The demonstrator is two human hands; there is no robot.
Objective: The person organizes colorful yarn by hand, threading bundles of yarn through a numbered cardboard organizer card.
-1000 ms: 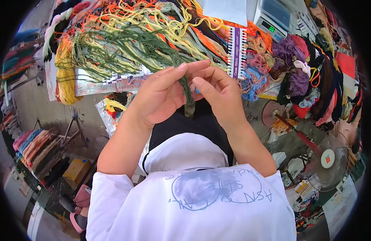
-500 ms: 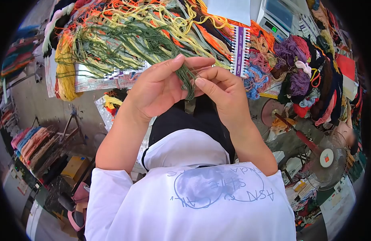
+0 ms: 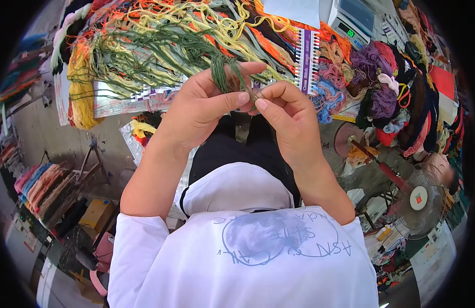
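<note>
A bundle of dark green thread [image 3: 223,72] runs from the heap on the table into my left hand [image 3: 204,102]. The strands pass over that hand's fingers, and its thumb points toward my right hand. With thumb and fingertips, my right hand [image 3: 289,110] pinches a few thin green strands, close to the left fingertips. Fine threads stretch across the small gap between the two hands. Beyond them, the green thread lies spread over yellow, grey-green and orange skeins [image 3: 160,46]. The exact ends of the pinched strands cannot be made out.
A purple-and-white card with toothed edges [image 3: 306,61] lies right of the skeins. Behind it stands a digital scale [image 3: 350,31]. Purple yarn [image 3: 384,105] and other coloured heaps fill the right side. A standing fan [image 3: 418,199] is at lower right, near another person [image 3: 439,167].
My left hand has turned, its thumb coming down toward the right fingertips. The green bundle has shifted left and up over its fingers. My right hand keeps its pinch.
</note>
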